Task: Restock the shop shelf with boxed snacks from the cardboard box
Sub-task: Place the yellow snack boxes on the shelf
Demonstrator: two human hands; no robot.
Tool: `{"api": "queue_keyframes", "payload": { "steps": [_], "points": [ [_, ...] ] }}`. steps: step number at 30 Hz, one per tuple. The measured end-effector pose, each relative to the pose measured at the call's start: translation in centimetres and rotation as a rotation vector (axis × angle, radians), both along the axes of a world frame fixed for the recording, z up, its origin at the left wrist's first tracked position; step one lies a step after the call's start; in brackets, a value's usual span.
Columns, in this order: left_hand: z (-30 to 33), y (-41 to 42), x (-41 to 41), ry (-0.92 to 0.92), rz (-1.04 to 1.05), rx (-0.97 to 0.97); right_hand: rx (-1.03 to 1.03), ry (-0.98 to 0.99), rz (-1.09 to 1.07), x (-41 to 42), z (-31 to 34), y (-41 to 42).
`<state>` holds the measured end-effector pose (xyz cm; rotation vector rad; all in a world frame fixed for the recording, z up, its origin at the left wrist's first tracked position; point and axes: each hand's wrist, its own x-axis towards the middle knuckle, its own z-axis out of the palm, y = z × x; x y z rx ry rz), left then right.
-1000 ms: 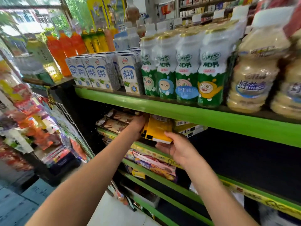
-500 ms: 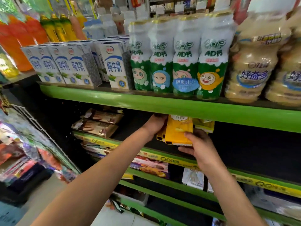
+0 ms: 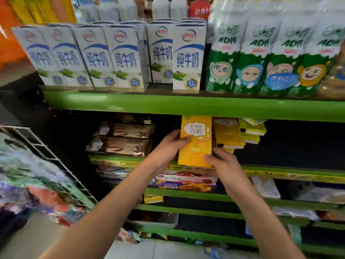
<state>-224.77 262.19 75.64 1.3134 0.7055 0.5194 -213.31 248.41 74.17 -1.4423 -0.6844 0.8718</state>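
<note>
A yellow snack box (image 3: 196,141) stands upright at the front edge of the second green shelf (image 3: 291,173), its top hidden behind the shelf above. My left hand (image 3: 169,146) grips its left side, thumb on the front. My right hand (image 3: 223,162) holds its lower right corner with curled fingers. More yellow boxes (image 3: 228,133) stand and lie just right of it. The cardboard box is not in view.
Brown biscuit packs (image 3: 121,141) are stacked left of the yellow box. White milk cartons (image 3: 119,57) and green drink bottle packs (image 3: 270,58) fill the upper shelf (image 3: 168,104). A wire rack with snack bags (image 3: 37,174) stands at left. Lower shelves hold more packets.
The yellow box has been turned from tilted to upright at the shelf front. Both hands stayed on it; the view has moved closer and to the left.
</note>
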Motion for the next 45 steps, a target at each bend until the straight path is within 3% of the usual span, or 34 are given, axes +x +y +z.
{"api": "queue_keyframes", "payload": {
  "steps": [5, 9, 14, 22, 38, 45],
  "points": [
    [-1.1, 1.4, -1.2, -0.073, 0.000, -0.051, -0.149, -0.361, 0.071, -0.4, 1.0, 0.9],
    [-0.8, 3.1, -0.9, -0.158, 0.066, -0.097, -0.159, -0.399, 0.111, 0.8, 1.8, 3.4],
    [-0.9, 3.6, -1.8, -0.064, 0.037, -0.005, -0.217, -0.504, 0.262, 1.3, 0.3, 5.0],
    [-1.0, 3.8, -1.9, -0.030, 0.006, -0.038, -0.234, -0.456, 0.312, 2.7, -0.6, 5.2],
    [-1.1, 1.8, -1.5, 0.048, 0.210, 0.081, -0.217, -0.548, 0.388, 2.1, -1.1, 5.1],
    [-1.0, 1.7, -1.7, 0.016, 0.175, 0.052, -0.170, -0.368, 0.419, 2.9, -1.2, 5.2]
  ]
}}
